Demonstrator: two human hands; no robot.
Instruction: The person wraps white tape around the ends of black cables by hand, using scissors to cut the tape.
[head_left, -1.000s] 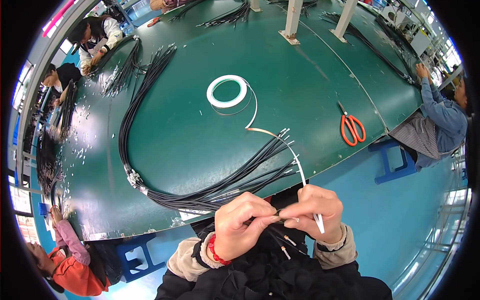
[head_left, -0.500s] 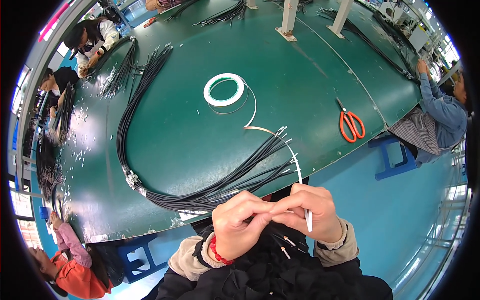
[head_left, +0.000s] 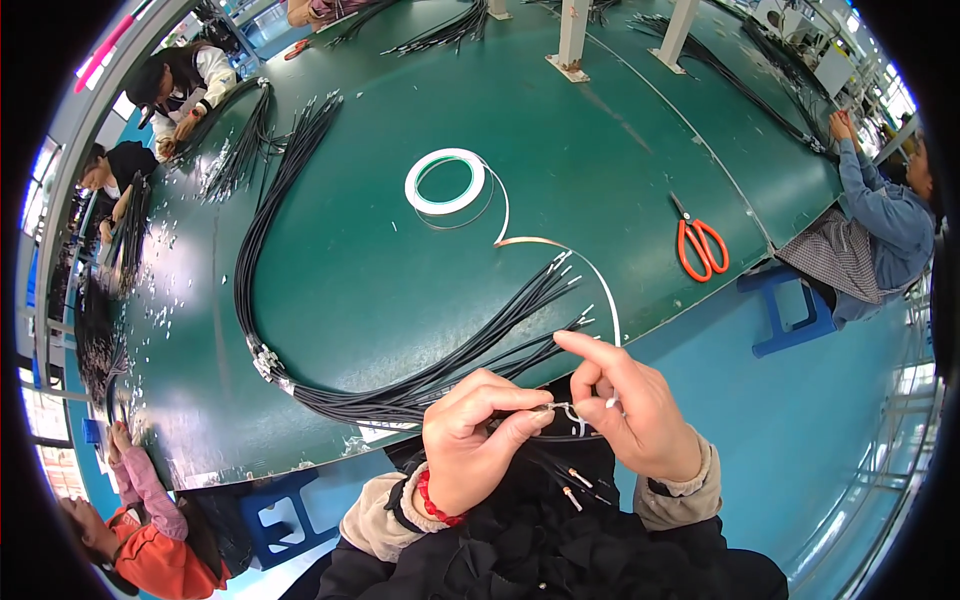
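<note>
Green table (head_left: 620, 150) carries a long bundle of black wires (head_left: 420, 385), with a tape roll (head_left: 445, 182) beyond. Near the bundle's closer end, left hand (head_left: 475, 440) and right hand (head_left: 635, 415) pinch white tape (head_left: 570, 412) around a few wires. Thin and limp, the wires likely handle best near their tips.

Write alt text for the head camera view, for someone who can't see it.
Two bare hands, left hand and right hand, pinch white tape around black wires at a green table. A tape roll and orange scissors lie on it.
</note>
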